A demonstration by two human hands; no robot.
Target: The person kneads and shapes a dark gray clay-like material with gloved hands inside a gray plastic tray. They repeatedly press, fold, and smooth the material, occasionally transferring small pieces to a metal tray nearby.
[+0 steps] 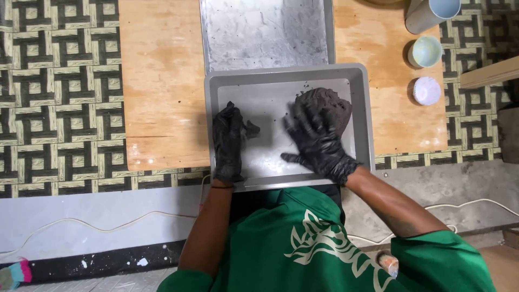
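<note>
A grey plastic tray (362, 108) sits on a wooden board. A dark brown lump of clay (330, 103) lies in the tray's far right corner. My right hand (316, 138), in a black glove, presses flat on the near side of that lump with fingers spread. My left hand (228, 141), also black-gloved, is at the tray's left side and pinches a small dark piece of clay (251, 130).
A second metal tray (265, 32) lies beyond the grey one. Three white and pale cups (426, 51) stand on the wooden board (162, 81) at the right. A patterned mat (59, 92) covers the floor to the left. A white cord (81, 224) runs along the floor.
</note>
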